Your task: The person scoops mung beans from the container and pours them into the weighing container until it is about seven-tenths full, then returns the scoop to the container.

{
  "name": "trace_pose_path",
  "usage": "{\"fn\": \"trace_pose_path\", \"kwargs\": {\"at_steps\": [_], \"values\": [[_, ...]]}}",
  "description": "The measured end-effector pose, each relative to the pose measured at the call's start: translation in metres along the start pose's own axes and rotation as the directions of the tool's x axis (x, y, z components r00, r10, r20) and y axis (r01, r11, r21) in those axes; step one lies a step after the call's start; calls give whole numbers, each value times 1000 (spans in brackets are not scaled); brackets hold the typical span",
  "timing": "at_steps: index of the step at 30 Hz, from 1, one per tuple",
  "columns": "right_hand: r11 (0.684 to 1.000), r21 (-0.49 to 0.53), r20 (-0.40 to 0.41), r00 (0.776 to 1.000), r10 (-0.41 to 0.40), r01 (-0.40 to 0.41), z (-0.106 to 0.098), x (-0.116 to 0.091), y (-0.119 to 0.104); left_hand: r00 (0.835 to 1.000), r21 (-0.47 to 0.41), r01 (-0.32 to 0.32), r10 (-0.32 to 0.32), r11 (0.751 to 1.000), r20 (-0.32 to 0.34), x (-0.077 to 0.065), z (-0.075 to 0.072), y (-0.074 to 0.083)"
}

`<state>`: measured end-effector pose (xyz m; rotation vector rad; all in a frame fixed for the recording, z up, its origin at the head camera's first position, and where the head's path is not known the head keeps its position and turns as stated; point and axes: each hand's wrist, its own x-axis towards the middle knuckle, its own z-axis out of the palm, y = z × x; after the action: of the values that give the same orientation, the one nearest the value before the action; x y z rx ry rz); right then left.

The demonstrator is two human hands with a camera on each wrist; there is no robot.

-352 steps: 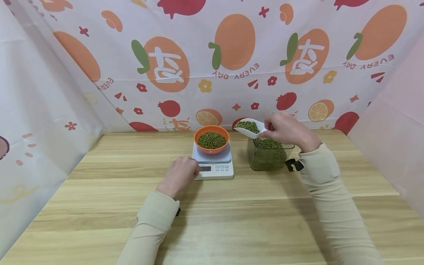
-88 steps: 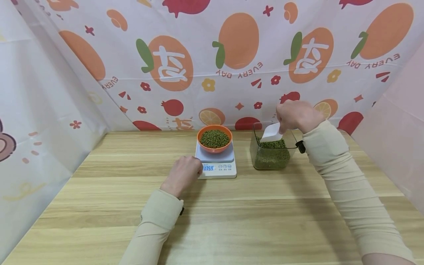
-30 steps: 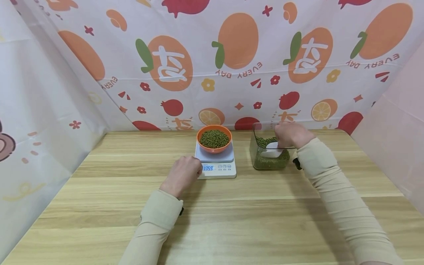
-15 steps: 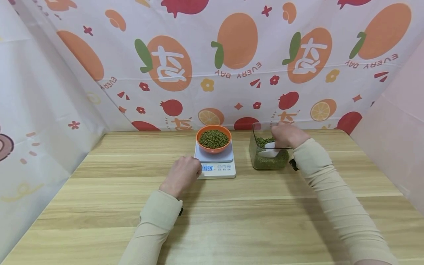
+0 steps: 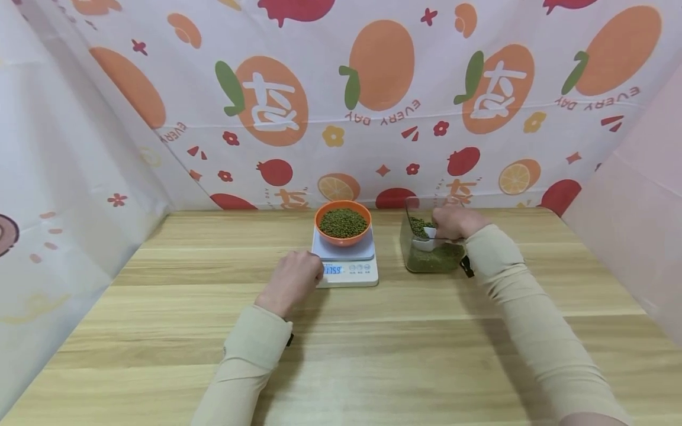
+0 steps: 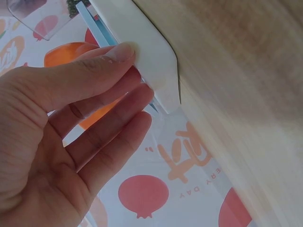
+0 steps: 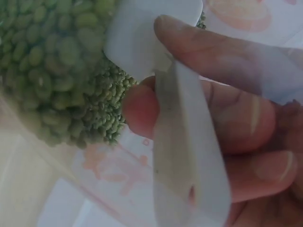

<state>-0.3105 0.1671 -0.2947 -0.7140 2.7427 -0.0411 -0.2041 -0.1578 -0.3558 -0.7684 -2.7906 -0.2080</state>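
In the head view my right hand [image 5: 453,222] grips a white scoop [image 5: 424,241] inside a clear container [image 5: 409,260] of green mung beans [image 5: 420,228]. The right wrist view shows thumb and fingers around the scoop's handle [image 7: 189,156], with beans beyond the clear wall. My left hand [image 5: 293,281] rests at the left front corner of a white kitchen scale [image 5: 346,283]. In the left wrist view its thumb and fingertips touch the scale's edge, the fingers loosely extended. An orange bowl [image 5: 343,241] heaped with mung beans stands on the scale, whose lit display [image 5: 333,270] reads about 175.9.
Everything stands on a wood-grain table [image 5: 373,355]. Behind it hangs a fruit-print curtain [image 5: 319,160], close to the container and bowl. A gap of bare tabletop separates the scale from the container.
A loaded scoop was held up near the bowl at first, with the display dark. Since then my right hand has lowered the scoop into the container and shifted left. My left hand stays put.
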Motion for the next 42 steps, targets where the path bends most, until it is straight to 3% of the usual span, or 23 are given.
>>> {"fn": "trace_pose_path", "kwargs": {"at_steps": [6, 12, 25, 42], "values": [[997, 69, 48, 998, 39, -43, 1, 6, 3, 1000, 14, -4, 4, 1000, -1, 1, -1, -2], [997, 65, 85, 996, 29, -35, 4, 6, 5, 1000, 1, -2, 2, 1000, 2, 0, 0, -1], [1000, 16, -27, 1000, 6, -5, 10, 12, 0, 1000, -3, 11, -11, 1000, 2, -4, -2, -7], [999, 40, 3, 1000, -5, 5, 6, 4, 8, 1000, -20, -4, 4, 1000, 1, 1, 0, -3]]}}
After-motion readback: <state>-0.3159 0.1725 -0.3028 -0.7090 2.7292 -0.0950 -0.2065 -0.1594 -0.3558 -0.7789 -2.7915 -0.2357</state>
